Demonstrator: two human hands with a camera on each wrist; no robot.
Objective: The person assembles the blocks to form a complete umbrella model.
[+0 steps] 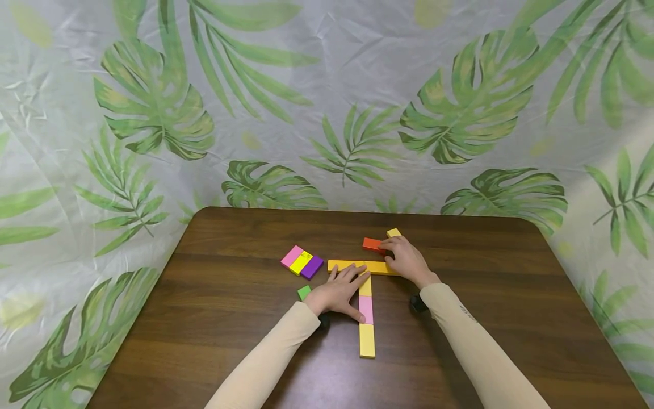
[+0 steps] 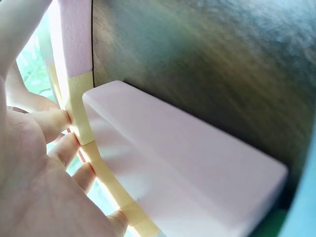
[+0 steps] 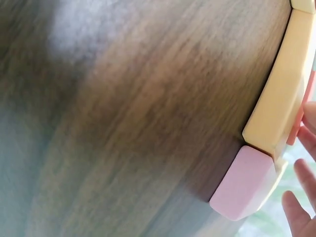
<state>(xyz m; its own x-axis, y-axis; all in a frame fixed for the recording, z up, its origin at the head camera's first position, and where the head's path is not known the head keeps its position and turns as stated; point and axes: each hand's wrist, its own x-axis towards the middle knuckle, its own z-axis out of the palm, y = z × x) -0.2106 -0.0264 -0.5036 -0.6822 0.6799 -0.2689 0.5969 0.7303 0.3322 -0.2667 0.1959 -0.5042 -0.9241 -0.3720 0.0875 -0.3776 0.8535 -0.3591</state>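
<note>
My left hand (image 1: 339, 292) lies over wooden blocks with fingers spread, fingertips on the row of orange blocks (image 1: 339, 265) and thumb at the pink block (image 1: 365, 309) in a column. That column also has yellow blocks (image 1: 367, 341) above and below the pink one. Beyond the row, my right hand (image 1: 409, 261) pinches a red block (image 1: 371, 243) by its right end. In the right wrist view, fingertips meet the red block (image 3: 300, 123) behind an orange block (image 3: 279, 84). A pink block (image 3: 244, 182) adjoins that orange block's end, hidden in the head view.
Left of the row lie pink (image 1: 292, 255), yellow (image 1: 301, 263) and purple (image 1: 312, 267) blocks side by side. A green block (image 1: 304, 292) shows by the left wrist. Another pink block (image 2: 197, 153) is close under the left palm. A pale yellow block (image 1: 393, 232) lies behind the right hand.
</note>
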